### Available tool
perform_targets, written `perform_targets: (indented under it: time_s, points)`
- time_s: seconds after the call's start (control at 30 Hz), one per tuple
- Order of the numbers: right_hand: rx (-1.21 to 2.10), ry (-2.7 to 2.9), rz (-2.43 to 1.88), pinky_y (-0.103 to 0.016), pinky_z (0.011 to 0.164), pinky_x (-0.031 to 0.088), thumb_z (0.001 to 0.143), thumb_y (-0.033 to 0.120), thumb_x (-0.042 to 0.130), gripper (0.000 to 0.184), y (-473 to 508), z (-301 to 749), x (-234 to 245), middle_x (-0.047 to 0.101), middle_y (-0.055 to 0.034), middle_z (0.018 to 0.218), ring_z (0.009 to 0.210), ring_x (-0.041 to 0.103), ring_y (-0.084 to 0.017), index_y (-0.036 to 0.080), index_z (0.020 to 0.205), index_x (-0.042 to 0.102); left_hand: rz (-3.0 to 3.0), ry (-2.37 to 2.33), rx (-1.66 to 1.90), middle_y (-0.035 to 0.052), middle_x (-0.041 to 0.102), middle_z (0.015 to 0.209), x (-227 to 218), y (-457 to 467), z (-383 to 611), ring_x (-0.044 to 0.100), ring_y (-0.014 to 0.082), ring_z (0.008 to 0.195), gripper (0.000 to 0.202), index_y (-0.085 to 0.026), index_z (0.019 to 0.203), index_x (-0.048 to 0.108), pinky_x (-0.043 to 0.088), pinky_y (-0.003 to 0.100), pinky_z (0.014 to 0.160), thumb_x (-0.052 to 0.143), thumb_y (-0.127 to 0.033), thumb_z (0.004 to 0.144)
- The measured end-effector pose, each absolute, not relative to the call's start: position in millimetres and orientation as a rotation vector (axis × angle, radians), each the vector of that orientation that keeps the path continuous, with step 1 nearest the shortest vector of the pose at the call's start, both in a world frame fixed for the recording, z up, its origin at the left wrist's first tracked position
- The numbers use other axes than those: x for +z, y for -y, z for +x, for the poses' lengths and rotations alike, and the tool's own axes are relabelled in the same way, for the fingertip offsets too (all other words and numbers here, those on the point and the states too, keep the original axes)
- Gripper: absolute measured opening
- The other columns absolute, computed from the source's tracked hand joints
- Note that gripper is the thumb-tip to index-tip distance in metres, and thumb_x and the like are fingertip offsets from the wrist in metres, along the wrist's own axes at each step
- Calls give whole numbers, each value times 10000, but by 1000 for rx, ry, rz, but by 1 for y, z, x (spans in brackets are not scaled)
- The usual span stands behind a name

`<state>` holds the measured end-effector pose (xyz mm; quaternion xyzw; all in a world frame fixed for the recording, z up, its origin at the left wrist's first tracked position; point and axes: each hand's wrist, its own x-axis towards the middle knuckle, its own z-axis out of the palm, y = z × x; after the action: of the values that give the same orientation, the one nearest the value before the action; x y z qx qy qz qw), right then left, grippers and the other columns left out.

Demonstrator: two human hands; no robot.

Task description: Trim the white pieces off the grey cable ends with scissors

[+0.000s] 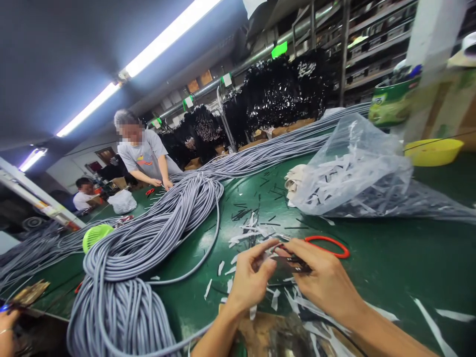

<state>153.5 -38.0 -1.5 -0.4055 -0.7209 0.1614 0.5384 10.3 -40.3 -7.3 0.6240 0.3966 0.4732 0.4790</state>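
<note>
My left hand (250,275) and my right hand (320,280) meet over the green table (390,258), low in the middle of the view. Both are closed in a pinch on a small dark bundle (286,260) held between them; it looks like thin black ties or wires, too blurred to name. A red-handled tool loop (329,244) lies on the table just behind my right hand. White paper strips (248,229) and short black pieces (240,214) are scattered just beyond my fingers.
A long thick bundle of grey cables (148,238) runs along the table's left side. A clear plastic bag (357,173) full of white scraps lies to the right, a yellow bowl (433,151) behind it. A person in a grey shirt (145,156) works at the far end.
</note>
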Motion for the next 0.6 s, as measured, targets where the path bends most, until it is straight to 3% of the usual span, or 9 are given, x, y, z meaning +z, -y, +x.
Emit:
perform_targets:
  time_s: [0.1,0.2,0.3,0.4,0.6]
  points:
    - [461,1690,-938,-287,560,503,760,265,432,216,39,151,0,654,-57,638,582,619,-187,225,635,603,1432,-989,1226,105,709,965,-5,40,14,620,264,929,484,-146,980,720,467,376,883,703,-498,649]
    - [577,1661,-908,-266,518,481,766,322,468,236,40,147,0,639,-41,584,522,589,-168,215,602,598,1295,-1064,1308,64,688,647,-3,39,17,592,179,624,451,-131,807,753,498,294,633,734,-521,581]
    - [720,1649,-919,-254,481,454,752,353,485,245,39,147,-2,639,-29,564,497,571,-160,212,616,632,1180,-1088,1343,-2,539,447,-1,40,19,380,63,393,467,-105,691,734,307,199,387,719,-555,568]
    - [819,1627,-953,-262,492,457,727,374,502,247,37,148,-2,665,-29,593,517,580,-169,215,623,659,1085,-1062,1338,-22,500,435,1,41,22,303,22,340,462,-92,656,695,190,174,336,724,-543,556]
    - [890,1574,-1016,-271,480,441,708,462,492,327,32,144,-3,637,-28,542,502,559,-173,206,556,628,806,-957,1291,-16,554,485,4,40,21,334,8,303,456,-103,702,627,113,124,291,795,-461,474]
